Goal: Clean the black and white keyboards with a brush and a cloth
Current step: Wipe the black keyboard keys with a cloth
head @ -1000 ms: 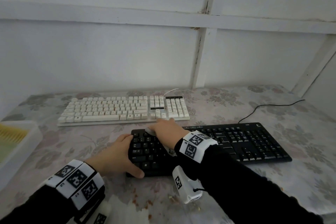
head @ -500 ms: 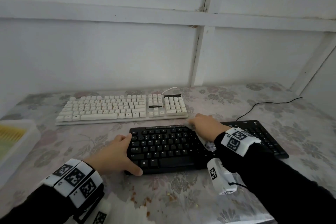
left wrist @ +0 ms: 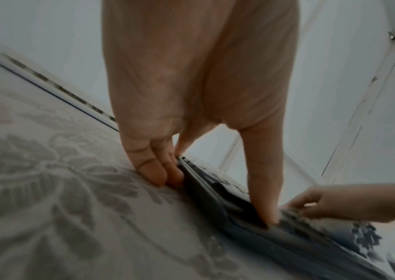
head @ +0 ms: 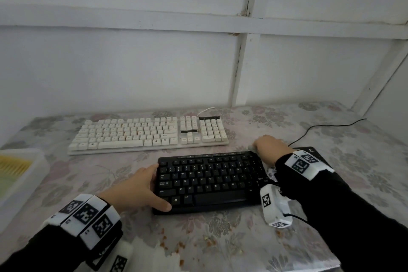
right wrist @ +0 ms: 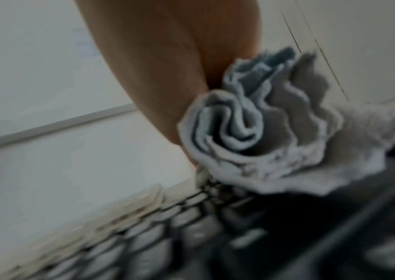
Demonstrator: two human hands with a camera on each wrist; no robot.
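Observation:
The black keyboard [head: 209,181] lies near me on the floral tablecloth, and the white keyboard [head: 143,134] lies behind it. My left hand [head: 152,185] grips the black keyboard's left end, fingers against its side edge and thumb on the front corner; the left wrist view shows the same hold on the keyboard [left wrist: 215,199]. My right hand [head: 268,148] holds a crumpled pale grey-blue cloth [right wrist: 275,136] bunched in its fingers and presses it on the black keyboard's upper right part. A bit of cloth [head: 270,171] shows under the wrist. No brush is in view.
A white tray [head: 19,174] holding something yellow stands at the left table edge. Brown crumbs [head: 198,243] lie scattered on the tablecloth in front of the black keyboard. A black cable [head: 326,127] runs off to the back right. The white wall is close behind.
My right hand has slid the cloth rightward along the black keyboard's upper rows, from its left part to its right part. The left hand has kept its hold.

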